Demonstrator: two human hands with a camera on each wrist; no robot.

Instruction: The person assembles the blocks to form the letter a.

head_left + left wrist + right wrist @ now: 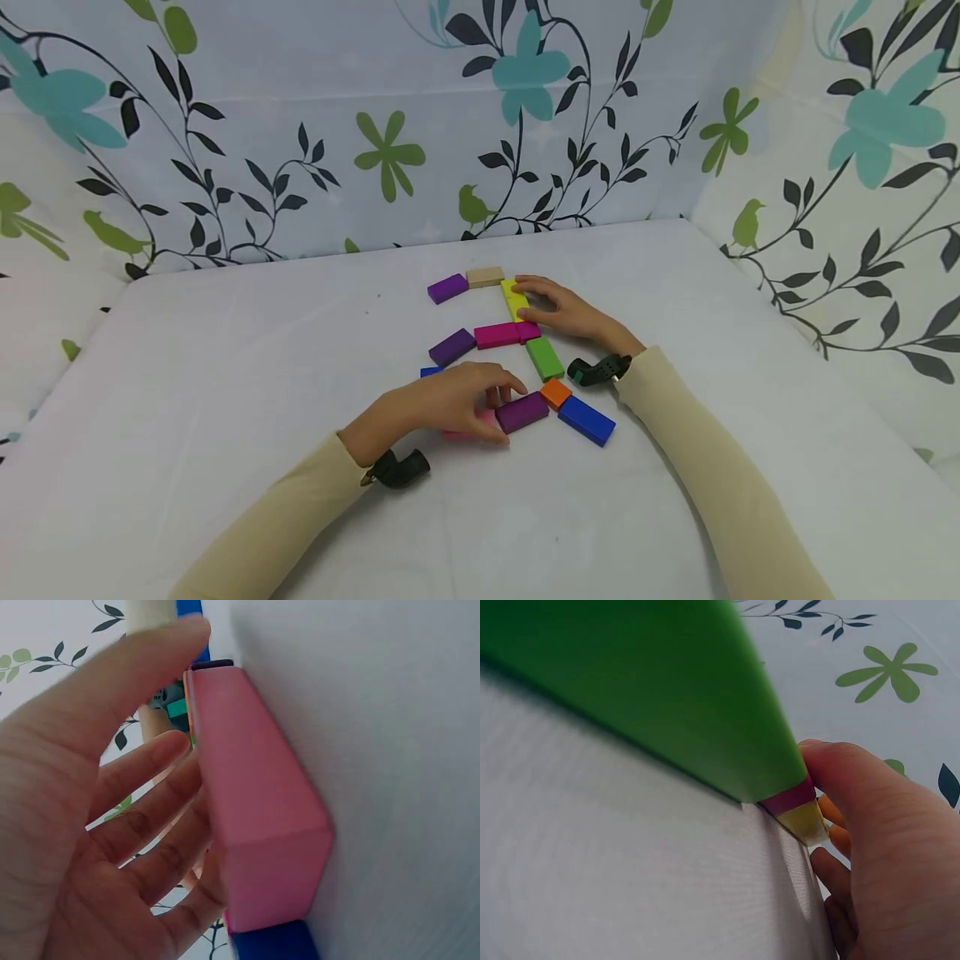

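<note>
Coloured blocks lie in a winding chain on the white cloth. My right hand is at the yellow block, its index finger by the far end and thumb by the near end, holding it. In the right wrist view the thumb sits beside the magenta and yellow blocks, past a large green block. My left hand hovers around the pink block, partly hidden in the head view, thumb and fingers spread apart. Its fingertips are close to a purple block.
Orange and blue blocks continue the chain at the near right. Magenta, purple and tan blocks lie farther back, with another purple block at the far end. A patterned cloth hangs behind.
</note>
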